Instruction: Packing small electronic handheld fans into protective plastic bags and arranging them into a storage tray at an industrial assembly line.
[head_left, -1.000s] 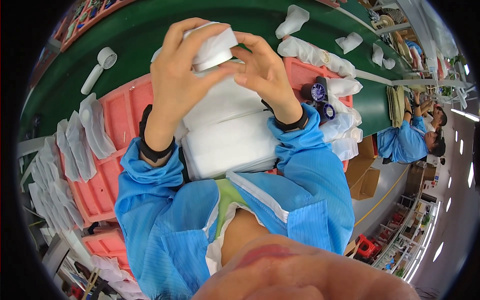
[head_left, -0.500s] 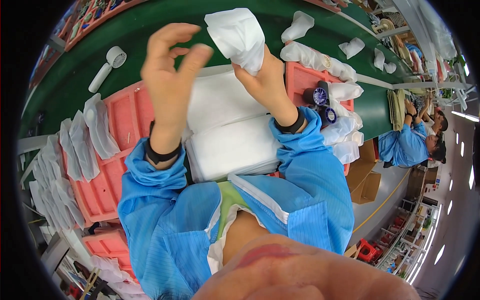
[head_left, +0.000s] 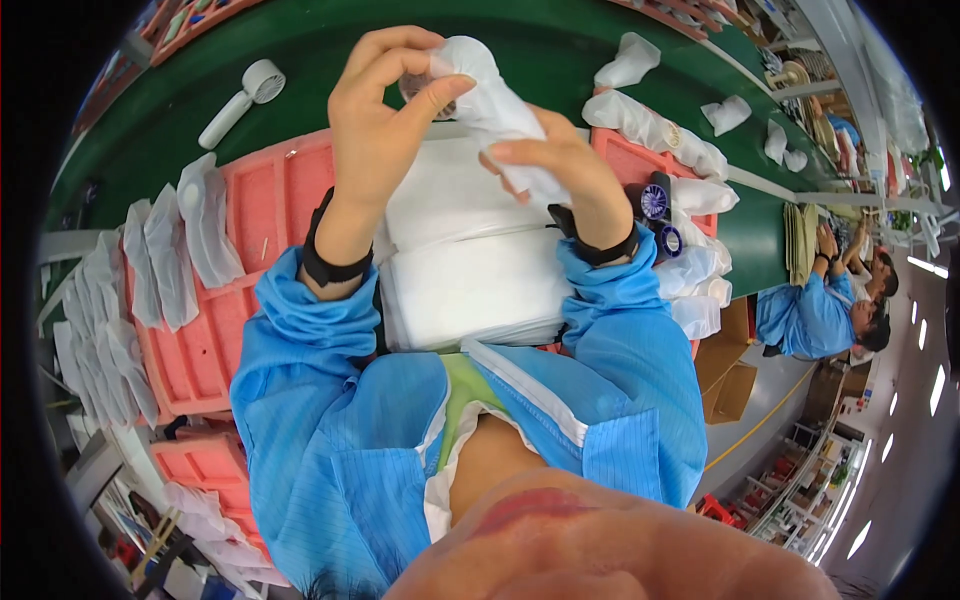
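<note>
Above the front work area I hold a handheld fan in a thin white sleeve bag [head_left: 488, 88]. Its round head end points up and left. My left hand [head_left: 385, 110] is closed on that head end, thumb in front and fingers behind. Around the narrower handle end curls my right hand [head_left: 570, 165], its thumb lying across the bag. Below both hands lie two stacks of flat white bags [head_left: 475, 290]. A bare white handheld fan [head_left: 263, 82] rests on the green table [head_left: 330, 60] at the far left.
At the left, a pink tray [head_left: 275, 205] carries several wrapped fans [head_left: 205, 225]. The right pink tray [head_left: 615, 150] bears more wrapped pieces and dark fans with purple grilles [head_left: 655, 203]. Loose white bags [head_left: 628, 60] lie at the far right. A cardboard box [head_left: 735, 390] and co-workers [head_left: 815, 315] are further right.
My left hand has moved right and closed on the bagged fan's head. The bag, bunched before, now lies stretched along the fan. My right hand has shifted right and down.
</note>
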